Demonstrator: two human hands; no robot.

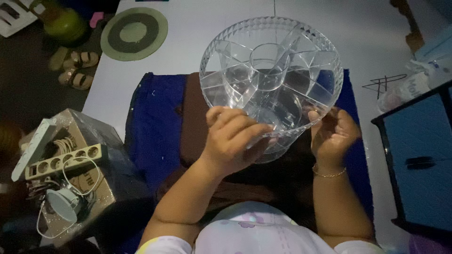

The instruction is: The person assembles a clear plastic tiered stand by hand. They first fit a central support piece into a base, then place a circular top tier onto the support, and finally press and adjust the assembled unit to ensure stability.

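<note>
A round clear plastic serving dish (270,70) with a faceted rim, a central cup and several wedge compartments is held up in front of me, tilted so its inside faces the camera. My left hand (233,136) grips its near rim on the lower left, fingers curled over the edge. My right hand (332,134), with a thin gold bracelet on the wrist, grips the rim at the lower right. Beneath the dish lies a dark blue cloth (155,127) with a brown one on top.
A cardboard box (70,174) with power strips, cables and a white lamp part sits at left. Sandals (77,68), a green jar (63,21) and a round green mat (134,33) lie at the upper left. A blue cabinet (421,155) stands at right.
</note>
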